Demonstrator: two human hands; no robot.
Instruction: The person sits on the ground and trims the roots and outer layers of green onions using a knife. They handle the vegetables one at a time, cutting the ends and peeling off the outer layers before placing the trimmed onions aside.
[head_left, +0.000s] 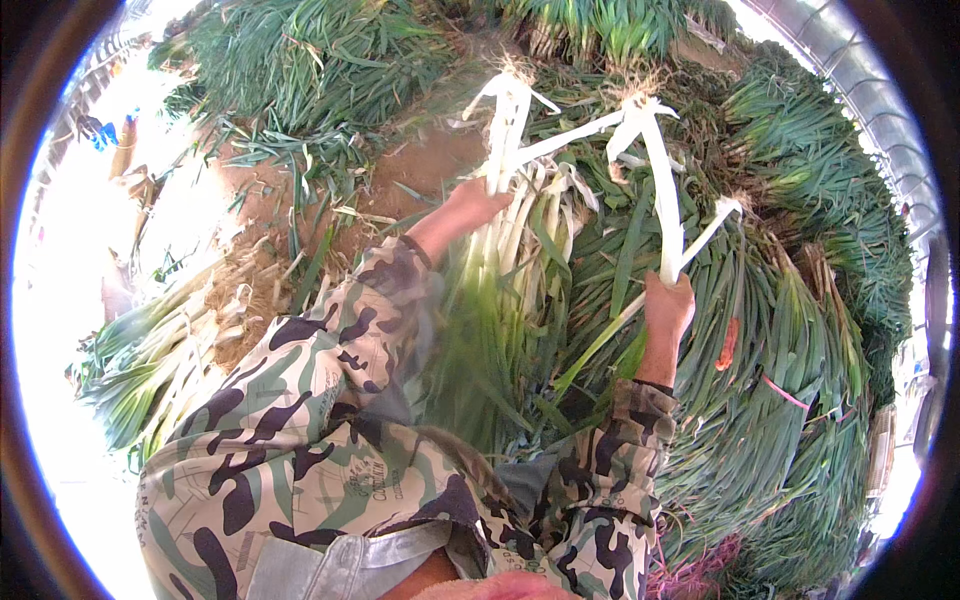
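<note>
My left hand (478, 204) is closed around the white shanks of some leeks or large green onions (510, 124), whose hairy roots point away from me. Their green leaves hang down over my lap. My right hand (670, 296) grips another thick white stalk (663, 191) with a rooted top and loose outer layers peeling from it. A white strip slants between the stalks in my two hands. Just right of my left hand lies a bundle of pale stalks (536, 214), roots up. A thinner rooted stalk (709, 232) slants up beside my right hand.
Heaped green leaves (757, 420) cover the right side. More bundles stand behind (315, 67) and at far right (817, 165). A pile of rooted stalks (187, 337) lies left on bare soil (427, 161). Pink twine (697, 566) is at lower right.
</note>
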